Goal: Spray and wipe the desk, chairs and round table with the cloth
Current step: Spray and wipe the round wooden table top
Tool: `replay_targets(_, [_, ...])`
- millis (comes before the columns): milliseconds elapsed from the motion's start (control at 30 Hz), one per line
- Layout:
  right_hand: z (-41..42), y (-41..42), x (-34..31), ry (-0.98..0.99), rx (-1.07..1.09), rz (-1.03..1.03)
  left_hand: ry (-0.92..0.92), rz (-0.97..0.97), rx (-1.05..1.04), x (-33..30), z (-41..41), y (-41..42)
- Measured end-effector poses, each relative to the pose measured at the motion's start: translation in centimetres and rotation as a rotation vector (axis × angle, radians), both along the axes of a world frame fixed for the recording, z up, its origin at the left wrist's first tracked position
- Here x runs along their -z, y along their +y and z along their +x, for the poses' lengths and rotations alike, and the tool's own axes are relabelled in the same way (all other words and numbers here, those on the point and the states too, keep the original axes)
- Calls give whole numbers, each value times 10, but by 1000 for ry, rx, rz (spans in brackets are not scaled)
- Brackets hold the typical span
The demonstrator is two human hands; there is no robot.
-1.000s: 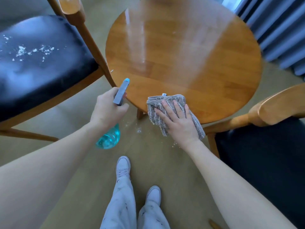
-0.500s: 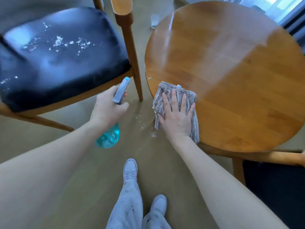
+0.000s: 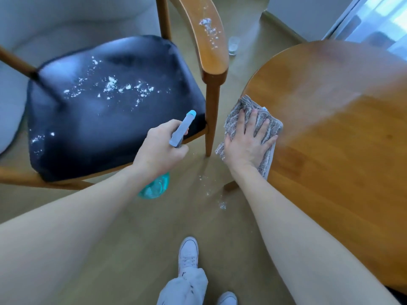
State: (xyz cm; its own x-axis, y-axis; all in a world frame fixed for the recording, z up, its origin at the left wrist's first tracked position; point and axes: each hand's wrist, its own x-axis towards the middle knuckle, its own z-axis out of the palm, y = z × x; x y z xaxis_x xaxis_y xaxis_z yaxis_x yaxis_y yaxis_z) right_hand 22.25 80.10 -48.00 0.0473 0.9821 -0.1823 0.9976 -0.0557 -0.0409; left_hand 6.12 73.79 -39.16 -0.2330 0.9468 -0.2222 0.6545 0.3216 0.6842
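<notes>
Round table (image 3: 330,150): right hand (image 3: 247,144) flat on cloth (image 3: 242,111); left hand (image 3: 159,148) grips bottle (image 3: 181,130).

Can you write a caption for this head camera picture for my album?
Right hand presses a grey cloth on the round table; left hand holds a spray bottle.

Round table (image 3: 330,150) cut off right; spray bottle (image 3: 154,188) body mostly behind left hand (image 3: 160,148).
</notes>
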Motion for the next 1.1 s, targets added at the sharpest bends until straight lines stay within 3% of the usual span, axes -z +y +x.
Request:
replay_targets(367, [1,63,-4,71,-18,-26,-19,-12,153,-1,30,40])
replay_targets(867, [57,181,-6,160,-297,-24,-70,10,81,6,108,115])
replay_targets(1100, [102,234,-6,117,-310,-15,18,-21,137,8,129,161])
